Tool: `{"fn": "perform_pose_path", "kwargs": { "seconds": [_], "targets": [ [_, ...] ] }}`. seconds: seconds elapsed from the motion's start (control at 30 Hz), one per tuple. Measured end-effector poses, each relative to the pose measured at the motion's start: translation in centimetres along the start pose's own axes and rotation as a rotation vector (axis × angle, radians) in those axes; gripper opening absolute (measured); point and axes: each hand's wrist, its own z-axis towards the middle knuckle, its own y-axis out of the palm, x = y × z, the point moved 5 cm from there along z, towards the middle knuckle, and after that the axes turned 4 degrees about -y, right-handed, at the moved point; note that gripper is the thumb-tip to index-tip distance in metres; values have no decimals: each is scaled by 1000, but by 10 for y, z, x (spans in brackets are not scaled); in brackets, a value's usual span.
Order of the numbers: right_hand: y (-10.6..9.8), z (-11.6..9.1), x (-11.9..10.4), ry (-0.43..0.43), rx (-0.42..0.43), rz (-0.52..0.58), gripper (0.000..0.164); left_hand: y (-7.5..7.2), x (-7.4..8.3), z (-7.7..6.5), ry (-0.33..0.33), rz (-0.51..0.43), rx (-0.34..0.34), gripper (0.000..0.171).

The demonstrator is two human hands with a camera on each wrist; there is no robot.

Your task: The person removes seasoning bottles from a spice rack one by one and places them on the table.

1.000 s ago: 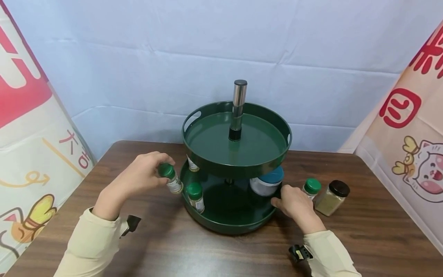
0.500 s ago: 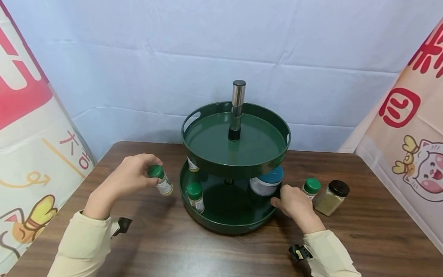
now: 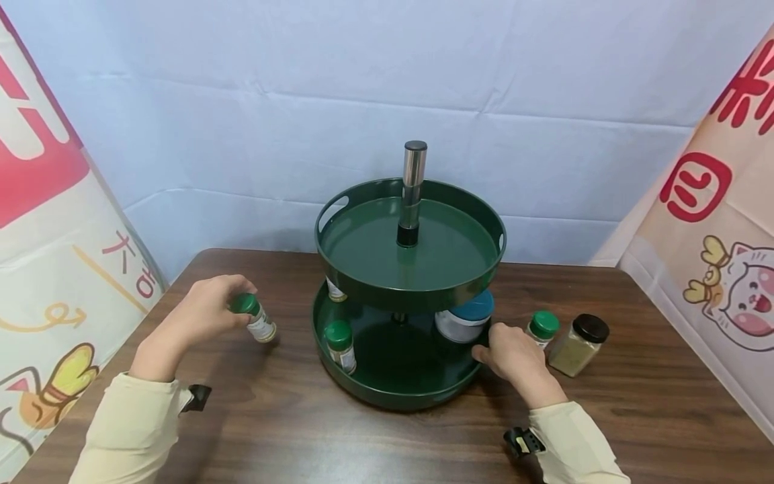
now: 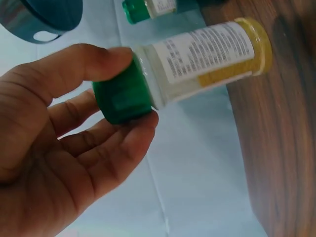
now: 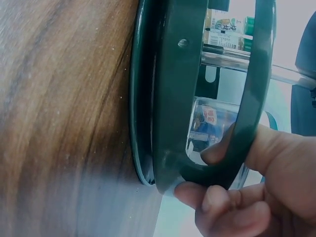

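My left hand (image 3: pixel 202 308) pinches a spice jar (image 4: pixel 202 59) by its green cap, thumb on one side and fingers on the other. The jar tilts, its base low over the table left of a two-tier dark green rotating tray (image 3: pixel 399 402). My right hand (image 3: pixel 515 353) grips the lower tier's rim at the handle cutout, its thumb inside the slot in the right wrist view. On that lower tier stand a green-capped spice jar (image 3: pixel 341 348), another jar (image 3: pixel 335 291) partly hidden by the upper tier, and a clear tub with a blue lid (image 3: pixel 474 307).
Right of my right hand, a green-capped jar (image 3: pixel 544 325) and a black-lidded square jar (image 3: pixel 578 345) stand on the wooden table (image 3: pixel 338 450). The upper tier (image 3: pixel 357 249) overhangs the lower, with a metal post (image 3: pixel 413 175) rising through it. A pale cloth hangs behind.
My left hand has carried the spice jar left and slightly down, away from the rotating tray. My right hand has stayed on the rim.
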Motion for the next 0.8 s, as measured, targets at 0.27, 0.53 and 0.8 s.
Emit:
{"fn": "perform_pose_path", "kwargs": {
  "seconds": [0.27, 0.53, 0.8],
  "targets": [
    [0, 0, 1, 5, -7, 3, 32, -1, -15, -7, -17, 46, -28, 35],
    [0, 1, 1, 4, -6, 6, 33, -3, -27, -14, -32, 83, -24, 35],
    [1, 0, 1, -4, -3, 9, 33, 0, -33, -18, -77, 63, -49, 36]
  ]
}}
